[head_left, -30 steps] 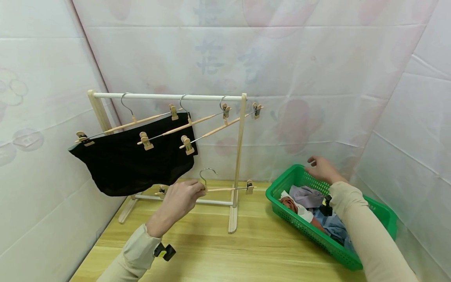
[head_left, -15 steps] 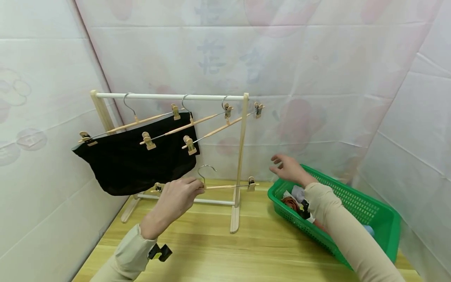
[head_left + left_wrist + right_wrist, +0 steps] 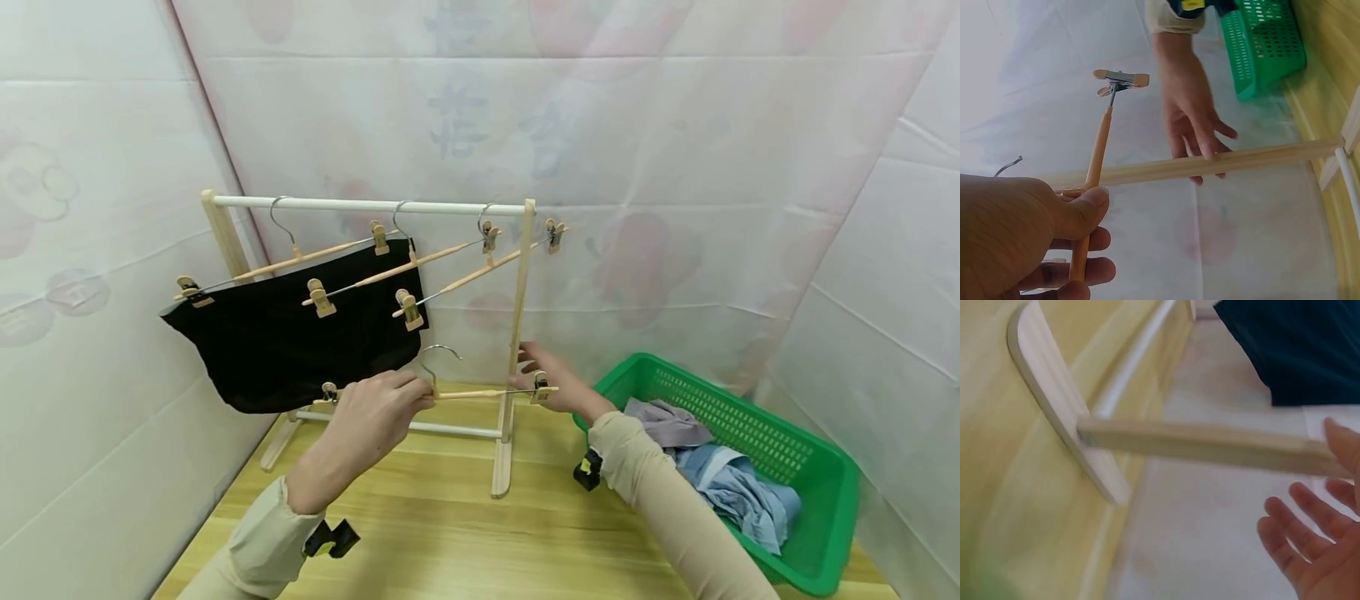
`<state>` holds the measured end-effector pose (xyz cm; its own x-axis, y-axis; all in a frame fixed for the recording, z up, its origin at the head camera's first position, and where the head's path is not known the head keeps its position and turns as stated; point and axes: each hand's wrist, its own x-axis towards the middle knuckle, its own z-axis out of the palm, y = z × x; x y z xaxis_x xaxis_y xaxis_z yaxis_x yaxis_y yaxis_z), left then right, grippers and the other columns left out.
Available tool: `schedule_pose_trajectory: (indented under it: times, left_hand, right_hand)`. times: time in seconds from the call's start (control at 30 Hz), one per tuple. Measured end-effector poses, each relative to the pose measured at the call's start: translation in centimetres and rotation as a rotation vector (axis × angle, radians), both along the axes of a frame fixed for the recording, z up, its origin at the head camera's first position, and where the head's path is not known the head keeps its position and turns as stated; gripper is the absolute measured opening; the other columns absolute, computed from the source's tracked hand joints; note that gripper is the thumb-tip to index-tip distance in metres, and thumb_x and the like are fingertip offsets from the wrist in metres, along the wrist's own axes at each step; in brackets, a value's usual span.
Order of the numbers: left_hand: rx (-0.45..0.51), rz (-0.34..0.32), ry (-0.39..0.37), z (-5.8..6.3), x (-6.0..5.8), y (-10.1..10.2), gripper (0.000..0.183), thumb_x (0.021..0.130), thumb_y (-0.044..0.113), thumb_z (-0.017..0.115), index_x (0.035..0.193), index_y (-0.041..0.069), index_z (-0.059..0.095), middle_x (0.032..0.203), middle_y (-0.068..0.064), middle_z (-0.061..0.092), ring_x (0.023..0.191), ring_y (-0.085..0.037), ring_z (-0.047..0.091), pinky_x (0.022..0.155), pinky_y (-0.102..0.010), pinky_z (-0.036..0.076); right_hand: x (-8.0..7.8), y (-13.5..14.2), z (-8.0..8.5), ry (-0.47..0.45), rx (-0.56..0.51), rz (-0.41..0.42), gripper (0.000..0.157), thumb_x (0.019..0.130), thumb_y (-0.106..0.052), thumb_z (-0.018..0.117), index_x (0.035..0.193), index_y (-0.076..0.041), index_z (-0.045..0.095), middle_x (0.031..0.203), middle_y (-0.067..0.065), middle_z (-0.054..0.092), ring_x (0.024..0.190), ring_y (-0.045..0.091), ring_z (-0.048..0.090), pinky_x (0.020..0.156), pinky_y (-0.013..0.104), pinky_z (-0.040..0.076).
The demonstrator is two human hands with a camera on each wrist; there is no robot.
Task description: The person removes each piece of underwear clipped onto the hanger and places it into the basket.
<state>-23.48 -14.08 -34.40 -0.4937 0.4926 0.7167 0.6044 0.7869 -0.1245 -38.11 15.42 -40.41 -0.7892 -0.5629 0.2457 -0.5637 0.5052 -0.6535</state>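
My left hand (image 3: 375, 421) grips a wooden clip hanger (image 3: 472, 394) near its middle, the metal hook pointing up. In the left wrist view, thumb and fingers curl round the hanger's bar (image 3: 1099, 150); both visible clips carry no cloth. My right hand (image 3: 555, 379) reaches to the right post (image 3: 517, 308) of the hanging rack, behind the hanger's right clip. Its fingers are spread around the post in the wrist views; whether they touch it I cannot tell. Black shorts-like cloth (image 3: 315, 333) hangs from a clip hanger on the rack's left.
Two more clip hangers without cloth hang from the white rail (image 3: 337, 204). On the right stands a green basket (image 3: 836, 508) holding a greyish-purple cloth (image 3: 667, 422) and a blue cloth (image 3: 742, 492). The rack's foot (image 3: 502, 468) rests on the wooden table (image 3: 450, 533).
My right hand has moved left from over the basket to the rack's right post, uncovering the clothes. The left hand, still gripping the hanger, has risen slightly.
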Motion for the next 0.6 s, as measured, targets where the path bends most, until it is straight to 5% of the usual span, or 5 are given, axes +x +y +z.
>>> schedule_pose_trajectory:
  times: [0.23,0.4,0.6]
  left_hand:
    - [-0.021,0.025,0.018,0.5,0.6,-0.3,0.006,0.088,0.021,0.078,0.085,0.021,0.074,0.077,0.009,0.07,0.061,-0.008,0.061,0.048,-0.02,0.043]
    - [-0.016,0.033,0.033,0.8,1.0,-0.5,0.005,0.087,0.021,0.079,0.086,0.02,0.074,0.081,0.009,0.072,0.063,-0.008,0.063,0.049,-0.022,0.046]
    - [-0.022,0.023,0.057,1.2,1.2,-0.4,0.006,0.086,0.02,0.081,0.086,0.019,0.075,0.081,0.008,0.073,0.064,-0.009,0.064,0.049,-0.023,0.047]
  right_hand:
    - [0.0,-2.6,-1.7,-0.073,-0.249,-0.071,0.06,0.108,-0.043,0.045,0.157,-0.016,0.025,0.147,0.014,0.053,0.13,0.033,0.057,0.102,0.054,0.051]
    - [-0.4,-3.7,-2.8,-0.028,-0.271,-0.114,0.045,0.11,-0.049,0.029,0.133,-0.012,0.042,0.128,0.008,0.063,0.117,0.026,0.065,0.096,0.048,0.055]
    - [-0.7,-4.6,-3.5,0.051,-0.351,-0.149,0.033,0.112,-0.037,0.031,0.12,-0.009,0.046,0.104,0.01,0.066,0.094,0.023,0.069,0.084,0.04,0.058]
